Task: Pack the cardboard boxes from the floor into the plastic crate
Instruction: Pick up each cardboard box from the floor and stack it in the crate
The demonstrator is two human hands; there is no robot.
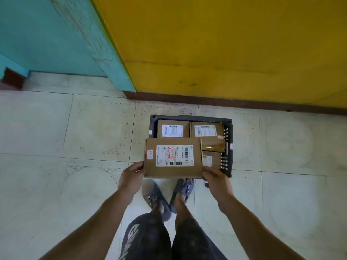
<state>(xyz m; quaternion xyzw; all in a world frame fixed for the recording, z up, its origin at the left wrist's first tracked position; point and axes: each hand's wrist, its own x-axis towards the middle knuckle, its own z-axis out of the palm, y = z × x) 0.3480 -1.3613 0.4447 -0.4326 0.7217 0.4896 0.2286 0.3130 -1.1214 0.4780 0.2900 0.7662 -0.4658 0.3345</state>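
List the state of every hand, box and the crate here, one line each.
Left hand: gripping the held box's near left corner.
Right hand: gripping its near right corner.
Held box: lifted, label up, over the crate's near left part.
Crate: on the floor, open-topped, partly filled.
Far left box: flat in the crate, label up.
Far right box: flat in the crate, label up.
Near right box: in the crate, partly hidden.

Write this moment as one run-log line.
hands: left, right | hold: cardboard box | above: plastic crate | crate: boxes inside
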